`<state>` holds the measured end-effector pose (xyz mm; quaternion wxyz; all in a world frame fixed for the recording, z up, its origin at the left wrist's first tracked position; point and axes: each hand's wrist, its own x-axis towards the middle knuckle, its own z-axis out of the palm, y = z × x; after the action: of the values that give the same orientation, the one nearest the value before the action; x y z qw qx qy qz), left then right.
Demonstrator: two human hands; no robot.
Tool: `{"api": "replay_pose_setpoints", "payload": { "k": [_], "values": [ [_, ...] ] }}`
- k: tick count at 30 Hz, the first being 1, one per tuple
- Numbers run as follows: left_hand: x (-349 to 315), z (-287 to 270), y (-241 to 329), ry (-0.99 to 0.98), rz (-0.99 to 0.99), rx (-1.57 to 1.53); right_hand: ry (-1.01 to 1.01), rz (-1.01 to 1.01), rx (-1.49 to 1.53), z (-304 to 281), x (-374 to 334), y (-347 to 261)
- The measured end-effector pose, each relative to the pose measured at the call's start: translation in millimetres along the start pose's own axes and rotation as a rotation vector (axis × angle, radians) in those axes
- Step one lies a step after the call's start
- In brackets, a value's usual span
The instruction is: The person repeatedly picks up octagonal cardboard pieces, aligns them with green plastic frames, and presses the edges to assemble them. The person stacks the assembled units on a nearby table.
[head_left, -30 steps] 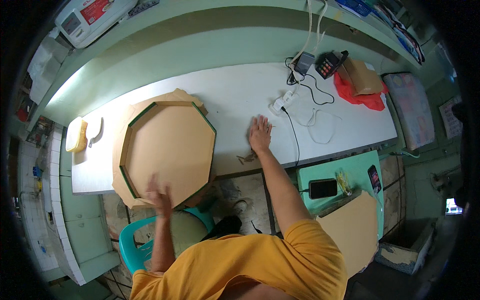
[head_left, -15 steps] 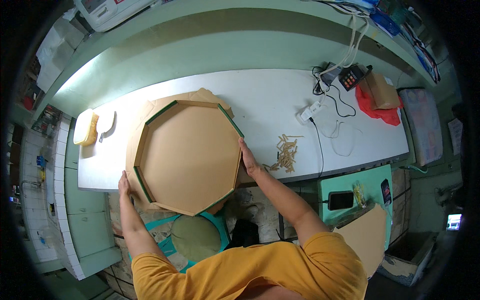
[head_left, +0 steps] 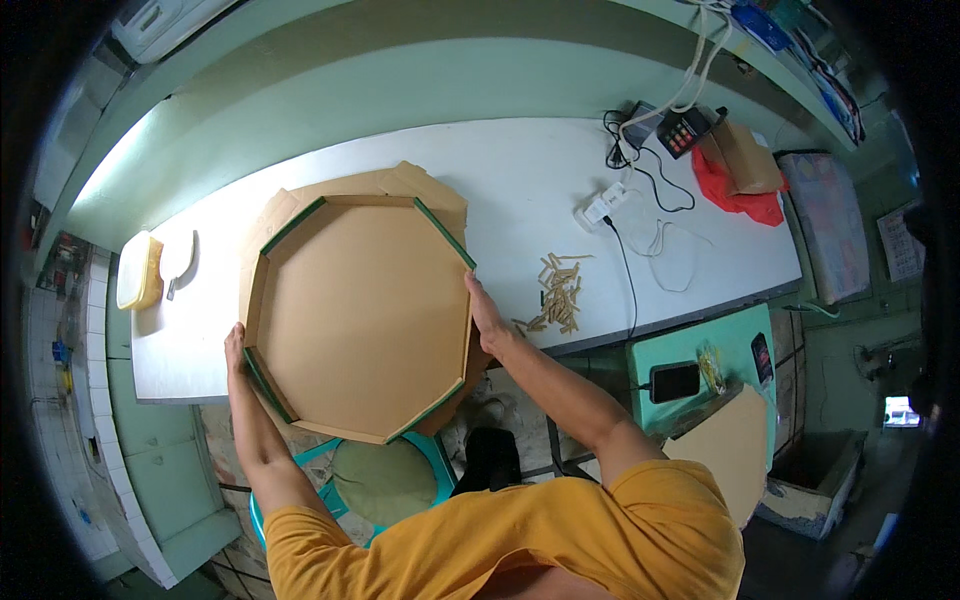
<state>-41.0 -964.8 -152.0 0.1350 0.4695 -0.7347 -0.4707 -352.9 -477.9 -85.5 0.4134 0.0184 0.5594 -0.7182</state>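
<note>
A shallow octagonal cardboard tray (head_left: 360, 310) lies before me, its low upright walls partly green and partly plain brown. Its near side reaches past the table's front edge. My left hand (head_left: 236, 350) grips the tray's left wall, its fingers partly hidden. At the opposite side, my right hand (head_left: 486, 318) is closed on the right wall, just below a green strip, with most of the fingers out of sight. Beneath the tray lies a larger flat cardboard sheet (head_left: 440, 185), showing along the far and left sides.
Short brown strips (head_left: 558, 295) lie in a pile right of the tray. A power strip (head_left: 603, 205) with cables sits farther back. At left stands a yellowish tub (head_left: 140, 272) beside a white scoop-like item (head_left: 178, 255). A green stool (head_left: 440, 470) with a cushion is below.
My left hand has come up against the tray's left wall, and the right hand keeps its place on the right wall. The whole view has shifted and tilted slightly.
</note>
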Motion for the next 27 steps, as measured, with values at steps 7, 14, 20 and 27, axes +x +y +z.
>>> {"api": "replay_pose_setpoints", "payload": {
  "k": [7,14,20,27],
  "values": [
    [-37.4,18.4,50.9,-0.092,-0.19,-0.126,-0.001,-0.059,-0.031,-32.0,-10.4,2.0],
    [-80.8,65.5,215.5,0.713,0.715,0.131,0.31,-0.613,-0.786,-69.2,-133.0,-66.4],
    [-318.5,343.4,319.5,-0.687,0.446,-0.803,0.521,-1.414,-1.042,-105.4,-342.2,-83.1],
    [-680.4,451.4,332.9,-1.924,-0.258,-0.566,0.662,-0.982,-1.412,-270.8,-515.4,36.2]
  ]
}}
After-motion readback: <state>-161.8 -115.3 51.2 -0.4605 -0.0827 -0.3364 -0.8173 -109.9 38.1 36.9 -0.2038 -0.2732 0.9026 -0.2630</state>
